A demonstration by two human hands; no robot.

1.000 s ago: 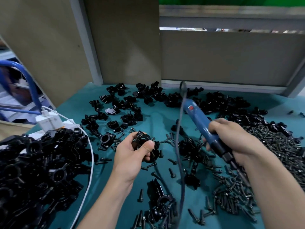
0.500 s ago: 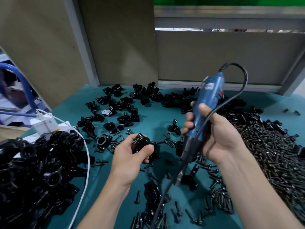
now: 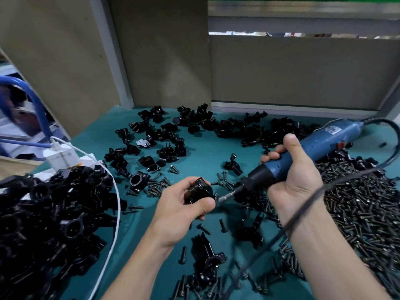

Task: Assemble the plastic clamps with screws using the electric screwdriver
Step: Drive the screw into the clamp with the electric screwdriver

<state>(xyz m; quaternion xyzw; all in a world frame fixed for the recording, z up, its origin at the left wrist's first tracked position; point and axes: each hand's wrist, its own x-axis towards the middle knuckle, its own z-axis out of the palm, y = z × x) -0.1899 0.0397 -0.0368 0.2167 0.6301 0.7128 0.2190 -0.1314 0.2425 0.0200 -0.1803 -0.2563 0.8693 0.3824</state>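
My left hand (image 3: 184,206) grips a black plastic clamp (image 3: 198,191) above the middle of the teal mat. My right hand (image 3: 292,172) holds the blue electric screwdriver (image 3: 307,150) tilted down to the left, thumb up on its barrel. Its metal bit (image 3: 227,197) points at the right side of the held clamp, almost touching it. The black cord (image 3: 324,187) loops from the tool's rear across my right wrist. Loose black screws (image 3: 357,204) lie piled at the right.
A heap of black clamps (image 3: 54,213) fills the left, crossed by a white charger cable (image 3: 114,202). Loose clamp halves (image 3: 168,135) are scattered along the back by the brown partition walls (image 3: 162,50). More screws and parts (image 3: 205,263) lie near the front edge.
The screwdriver swung from upright to lying low, tip toward the clamp. My left hand kept the clamp and lifted it slightly toward the bit.
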